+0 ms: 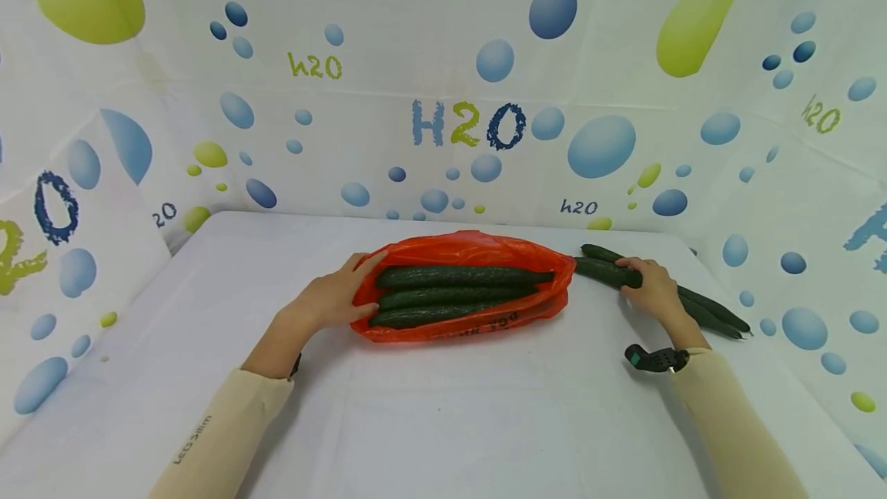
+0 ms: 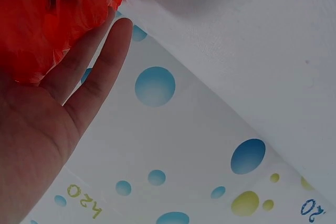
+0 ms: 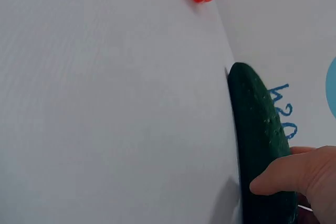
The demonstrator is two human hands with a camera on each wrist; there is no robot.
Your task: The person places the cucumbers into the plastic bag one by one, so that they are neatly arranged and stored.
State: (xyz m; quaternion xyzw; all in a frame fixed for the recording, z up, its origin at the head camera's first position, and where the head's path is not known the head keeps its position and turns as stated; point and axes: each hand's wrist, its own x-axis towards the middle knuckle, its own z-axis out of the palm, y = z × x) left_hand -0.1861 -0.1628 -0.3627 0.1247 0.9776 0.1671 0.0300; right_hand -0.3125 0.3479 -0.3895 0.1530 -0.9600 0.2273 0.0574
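An orange-red plastic bag (image 1: 478,242) lies mouth up mid-table with three long dark green cucumbers (image 1: 460,277) side by side inside. At its left end is my left hand (image 1: 333,295), thumb and fingers spread across the bag's rim. Two straight fingers (image 2: 102,72) show beside the bag in the left wrist view; its other fingers are hidden. Right of the bag, my right hand (image 1: 653,287) grips a cucumber (image 1: 603,271), thumb on the near side. The right wrist view shows that cucumber (image 3: 254,119) under the thumb. Another cucumber (image 1: 714,304) lies close behind it.
A white cloth covers the table (image 1: 443,422). Behind and at both sides hangs a white curtain (image 1: 388,145) printed with blue and green drops and H2O lettering. A black strapped device (image 1: 654,359) sits on the right wrist.
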